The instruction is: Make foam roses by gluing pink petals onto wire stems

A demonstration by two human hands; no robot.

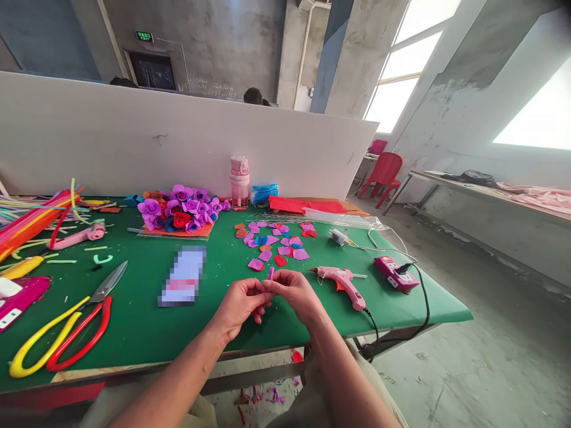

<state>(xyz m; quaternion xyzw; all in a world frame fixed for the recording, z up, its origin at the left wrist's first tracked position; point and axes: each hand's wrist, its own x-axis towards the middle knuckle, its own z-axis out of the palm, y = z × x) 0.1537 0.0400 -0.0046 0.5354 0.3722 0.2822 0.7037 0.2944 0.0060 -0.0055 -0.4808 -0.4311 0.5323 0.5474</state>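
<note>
My left hand [243, 303] and my right hand [295, 291] meet over the front edge of the green table, both with fingers pinched. Between the fingertips stands a small purple petal [270, 273], which looks rolled or curled; its lower part is hidden. Just beyond the hands lie loose petals [300, 254] in purple, red, orange and blue. A pink hot glue gun [341, 280] rests on its side to the right of my right hand, its nozzle pointing left.
Large scissors [100, 297] with yellow and red handles lie at left, near a blurred-out phone [182, 276]. Finished flowers [181, 208] and a pink bottle [239, 184] stand along the white board [187, 137]. A power strip [396, 274] with its cable sits at right.
</note>
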